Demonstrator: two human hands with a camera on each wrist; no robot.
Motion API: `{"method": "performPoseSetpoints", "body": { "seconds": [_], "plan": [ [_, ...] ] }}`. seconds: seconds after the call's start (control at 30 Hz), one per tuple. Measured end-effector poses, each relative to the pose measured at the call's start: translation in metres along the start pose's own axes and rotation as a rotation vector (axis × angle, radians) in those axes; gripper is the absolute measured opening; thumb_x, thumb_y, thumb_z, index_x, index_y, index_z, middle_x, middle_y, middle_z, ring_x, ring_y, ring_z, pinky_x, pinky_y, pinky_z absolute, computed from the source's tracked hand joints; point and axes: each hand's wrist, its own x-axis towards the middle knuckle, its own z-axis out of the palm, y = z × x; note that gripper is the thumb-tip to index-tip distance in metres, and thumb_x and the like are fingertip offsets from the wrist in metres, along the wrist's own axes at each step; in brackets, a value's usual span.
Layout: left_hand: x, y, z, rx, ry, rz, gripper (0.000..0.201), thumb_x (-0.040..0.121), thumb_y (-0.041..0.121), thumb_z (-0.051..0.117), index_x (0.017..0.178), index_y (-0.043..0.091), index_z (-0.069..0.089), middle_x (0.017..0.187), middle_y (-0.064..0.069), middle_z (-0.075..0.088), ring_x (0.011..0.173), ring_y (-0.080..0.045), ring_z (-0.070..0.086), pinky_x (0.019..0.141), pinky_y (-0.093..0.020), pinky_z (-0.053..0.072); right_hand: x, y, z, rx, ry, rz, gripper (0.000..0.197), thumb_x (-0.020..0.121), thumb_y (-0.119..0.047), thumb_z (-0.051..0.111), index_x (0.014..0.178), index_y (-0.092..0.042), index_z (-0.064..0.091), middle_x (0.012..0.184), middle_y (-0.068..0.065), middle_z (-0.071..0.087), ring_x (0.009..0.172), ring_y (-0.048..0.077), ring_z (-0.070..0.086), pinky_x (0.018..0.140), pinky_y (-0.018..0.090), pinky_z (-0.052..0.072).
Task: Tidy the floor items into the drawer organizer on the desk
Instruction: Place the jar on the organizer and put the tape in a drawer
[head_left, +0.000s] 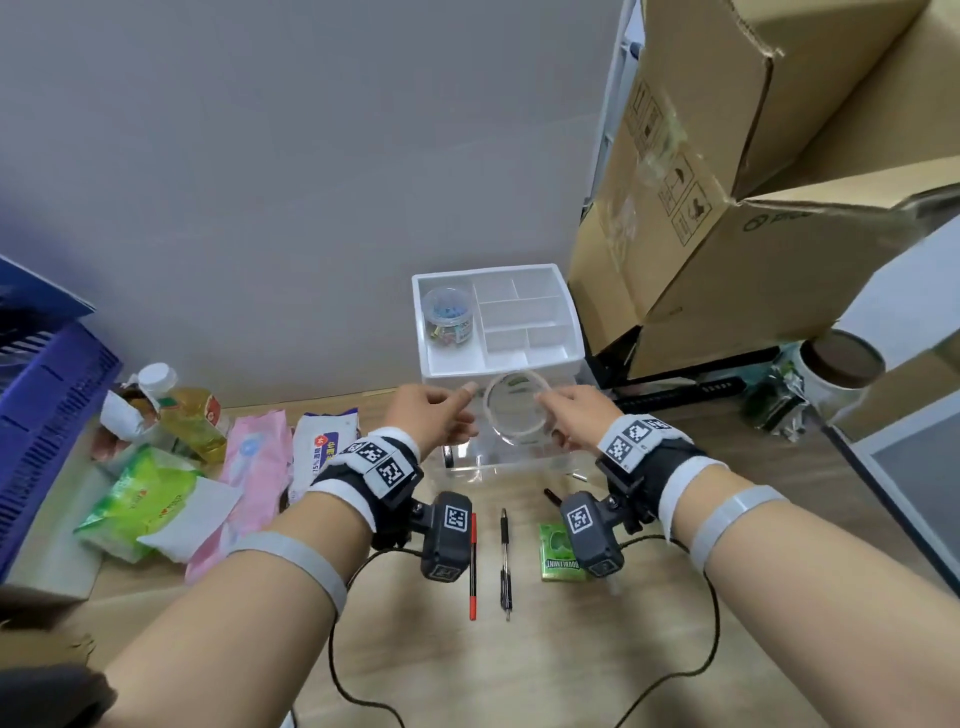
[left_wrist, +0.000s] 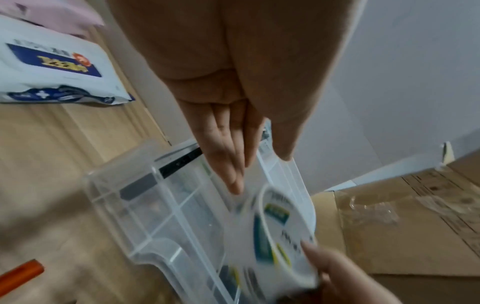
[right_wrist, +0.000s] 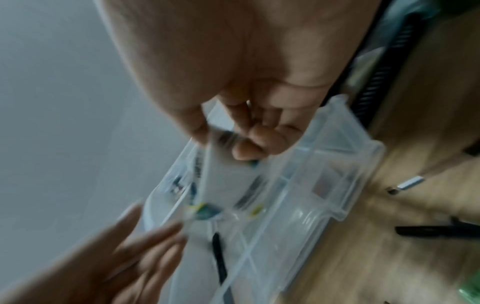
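A round clear tape roll (head_left: 517, 410) with a white rim and a green-blue label hangs over the pulled-out clear drawer (head_left: 467, 460) of the white organizer (head_left: 569, 322). My right hand (head_left: 550, 415) pinches the roll's right edge, its fingers (right_wrist: 249, 142) curled on it. My left hand (head_left: 465, 410) reaches to the left edge with straight fingers (left_wrist: 233, 181), tips at the roll (left_wrist: 280, 226). The drawer (left_wrist: 155, 216) has dividers, and a dark pen-like thing lies inside (right_wrist: 218, 257). A jar of coloured clips (head_left: 448, 317) stands in the organizer's top tray.
On the wooden surface near me lie a red pen (head_left: 472, 566), a black pen (head_left: 506, 561) and a green gum pack (head_left: 558, 551). Wipe packs (head_left: 322, 447), a bottle (head_left: 192, 421) and a blue basket (head_left: 41, 415) crowd the left. Cardboard boxes (head_left: 727, 208) loom at right.
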Motion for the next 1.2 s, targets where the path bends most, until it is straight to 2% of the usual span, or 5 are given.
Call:
{"method": "performPoseSetpoints", "body": {
  "seconds": [0.3, 0.47, 0.73, 1.0, 1.2],
  "plan": [
    [-0.003, -0.031, -0.026, 0.276, 0.117, -0.085, 0.096, 0.056, 0.06, 0.086, 0.129, 0.027, 0.032, 0.111, -0.011, 0.057, 0.093, -0.024, 0.061, 0.071, -0.034, 0.055, 0.015, -0.002, 0.005, -0.176, 0.121, 0.131, 0.03, 0.077, -0.034, 0.061, 0.088, -0.007, 0.07, 0.065, 0.008, 0.074, 0.065, 0.025, 0.075, 0.071, 0.042, 0.062],
    [-0.013, -0.032, -0.025, 0.298, -0.121, -0.128, 0.131, 0.063, 0.029, 0.091, 0.154, 0.038, -0.002, 0.131, -0.018, 0.051, 0.113, -0.031, 0.059, 0.078, -0.035, 0.06, 0.01, -0.005, 0.01, -0.457, 0.15, 0.107, 0.032, 0.087, -0.034, 0.061, 0.089, -0.005, 0.073, 0.081, 0.01, 0.075, 0.075, 0.025, 0.069, 0.065, 0.026, 0.051],
    [-0.002, -0.047, -0.017, 0.467, -0.11, -0.032, 0.131, 0.051, 0.047, 0.093, 0.153, 0.041, 0.011, 0.096, -0.01, 0.065, 0.086, -0.024, 0.07, 0.079, -0.043, 0.06, 0.007, 0.007, 0.004, -0.283, 0.242, 0.059, 0.017, 0.093, -0.013, 0.055, 0.097, -0.013, 0.072, 0.076, 0.004, 0.076, 0.071, 0.014, 0.072, 0.077, 0.029, 0.059],
    [-0.001, -0.048, -0.017, 0.527, -0.062, 0.007, 0.138, 0.061, 0.038, 0.091, 0.154, 0.037, -0.011, 0.112, -0.01, 0.064, 0.099, -0.022, 0.063, 0.089, -0.038, 0.051, 0.007, 0.025, -0.012, -0.422, 0.356, 0.312, 0.053, 0.093, -0.037, 0.047, 0.142, -0.015, 0.041, 0.144, 0.019, 0.038, 0.13, 0.039, 0.04, 0.104, 0.045, 0.037],
    [0.013, -0.042, -0.016, 0.425, 0.018, 0.071, 0.126, 0.065, 0.031, 0.089, 0.154, 0.04, -0.001, 0.1, -0.004, 0.059, 0.087, -0.016, 0.059, 0.079, -0.035, 0.051, 0.025, 0.027, -0.014, 0.042, 0.242, 0.26, 0.058, 0.087, -0.034, 0.047, 0.144, -0.025, 0.039, 0.137, 0.007, 0.051, 0.108, 0.032, 0.057, 0.091, 0.05, 0.055]
  ]
}}
